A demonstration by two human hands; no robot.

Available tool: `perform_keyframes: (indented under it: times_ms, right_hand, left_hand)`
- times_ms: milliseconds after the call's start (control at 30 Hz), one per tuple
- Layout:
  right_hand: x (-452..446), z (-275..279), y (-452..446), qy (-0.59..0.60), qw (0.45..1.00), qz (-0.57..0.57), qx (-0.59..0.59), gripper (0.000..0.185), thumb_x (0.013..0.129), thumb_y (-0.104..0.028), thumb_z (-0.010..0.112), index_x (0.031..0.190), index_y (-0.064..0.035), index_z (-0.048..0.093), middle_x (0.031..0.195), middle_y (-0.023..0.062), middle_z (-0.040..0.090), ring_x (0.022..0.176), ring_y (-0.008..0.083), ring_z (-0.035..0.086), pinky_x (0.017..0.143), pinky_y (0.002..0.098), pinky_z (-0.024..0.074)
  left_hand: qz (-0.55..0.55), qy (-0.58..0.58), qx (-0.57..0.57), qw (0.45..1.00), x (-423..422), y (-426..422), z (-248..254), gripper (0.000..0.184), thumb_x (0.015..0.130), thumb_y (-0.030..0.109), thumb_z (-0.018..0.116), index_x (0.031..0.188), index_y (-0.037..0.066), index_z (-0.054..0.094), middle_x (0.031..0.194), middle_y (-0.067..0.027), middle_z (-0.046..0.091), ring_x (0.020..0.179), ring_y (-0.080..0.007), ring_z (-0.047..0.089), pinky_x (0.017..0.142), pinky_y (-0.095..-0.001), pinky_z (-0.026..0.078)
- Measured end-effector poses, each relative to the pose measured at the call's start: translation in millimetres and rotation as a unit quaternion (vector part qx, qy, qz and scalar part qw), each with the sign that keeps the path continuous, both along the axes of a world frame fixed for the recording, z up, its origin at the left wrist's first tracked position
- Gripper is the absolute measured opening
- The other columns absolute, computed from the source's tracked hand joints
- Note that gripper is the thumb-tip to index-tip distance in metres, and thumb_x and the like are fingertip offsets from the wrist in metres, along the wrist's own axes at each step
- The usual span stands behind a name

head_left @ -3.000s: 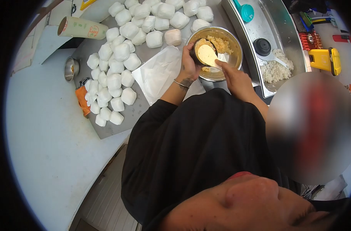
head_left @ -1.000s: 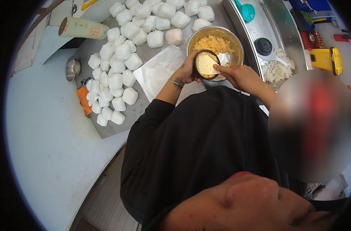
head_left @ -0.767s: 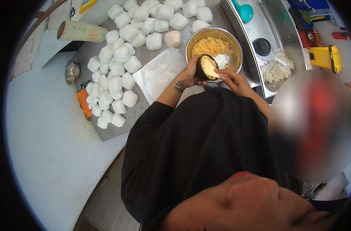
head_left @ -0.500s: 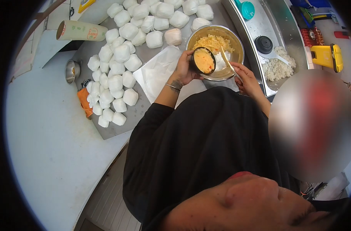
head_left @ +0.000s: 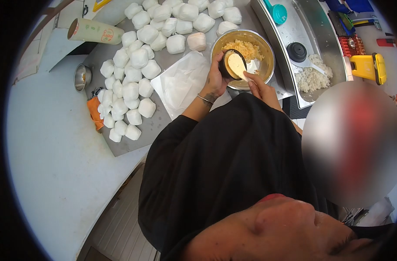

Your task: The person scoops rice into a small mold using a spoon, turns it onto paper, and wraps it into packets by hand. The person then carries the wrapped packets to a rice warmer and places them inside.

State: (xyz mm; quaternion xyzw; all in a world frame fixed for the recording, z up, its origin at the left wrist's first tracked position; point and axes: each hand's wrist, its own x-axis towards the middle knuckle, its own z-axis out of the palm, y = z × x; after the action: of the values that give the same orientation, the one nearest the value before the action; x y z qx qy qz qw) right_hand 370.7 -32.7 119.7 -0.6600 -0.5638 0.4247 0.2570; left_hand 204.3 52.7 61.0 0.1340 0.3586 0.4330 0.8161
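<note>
My left hand (head_left: 216, 79) is closed around a small black cup (head_left: 224, 65), tilted over the near-left rim of a steel mixing bowl (head_left: 271, 65). Pinched in my right hand (head_left: 263, 90) is the handle of a cream-coloured rice paddle (head_left: 237, 65). The paddle's flat blade lies across the cup's mouth and hides most of its contents. Yellow rice (head_left: 247, 49) sits in the far part of the steel bowl, with bare metal showing nearer me. Beside my left forearm lie sheets of white paper (head_left: 176, 87).
Several white wrapped bundles (head_left: 138, 58) cover the table's left and back. To the right, a steel tray (head_left: 309, 24) holds white rice (head_left: 312, 80), a black round cup (head_left: 297, 51) and a teal scoop (head_left: 278, 14). Another person (head_left: 355, 143), blurred, is at the right.
The rice paddle has moved left from the steel bowl onto the cup's mouth, covering the orange-flecked yellow rice seen there before. My left hand has shifted slightly right with the cup.
</note>
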Motion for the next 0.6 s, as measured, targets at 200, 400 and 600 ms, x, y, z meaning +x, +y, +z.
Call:
perform_keyframes:
  times_ms: [200, 400, 600]
  right_hand:
    - [11.1, 3.9, 2.6, 0.018, 0.998, 0.06, -0.03, 0.027, 0.098, -0.019, 0.058, 0.125, -0.0193, 0.063, 0.077, 0.0213, 0.066, 0.074, 0.0387, 0.069, 0.066, 0.04, 0.0516]
    - [23.1, -21.4, 15.4, 0.026, 0.989, 0.128, 0.067, 0.026, 0.098, -0.019, 0.059, 0.122, -0.0145, 0.066, 0.075, 0.0156, 0.065, 0.062, 0.0233, 0.065, 0.062, 0.0351, 0.0502]
    - [16.1, -39.1, 24.9, 0.246, 0.963, 0.054, -0.095, 0.027, 0.099, -0.022, 0.056, 0.124, -0.0149, 0.064, 0.065, -0.0001, 0.053, 0.051, 0.0065, 0.047, 0.048, 0.0263, 0.0378]
  left_hand:
    - [-0.008, -0.005, 0.008, 1.0, 4.7, -10.0, 1.8, 0.048, 0.099, 0.044, 0.041, 0.128, 0.008, 0.054, 0.121, -0.0091, 0.063, 0.114, -0.0208, 0.061, 0.095, -0.0379, 0.051]
    - [0.017, 0.074, -0.011, 0.997, 17.7, -16.8, -5.0, 0.052, 0.1, 0.049, 0.035, 0.127, 0.009, 0.055, 0.12, -0.0095, 0.065, 0.106, -0.0215, 0.066, 0.09, -0.0394, 0.055]
    - [0.02, 0.124, -0.029, 0.992, 13.9, -12.5, -25.0, 0.055, 0.099, 0.053, 0.035, 0.13, 0.011, 0.052, 0.122, -0.0092, 0.063, 0.105, -0.0242, 0.066, 0.087, -0.0438, 0.056]
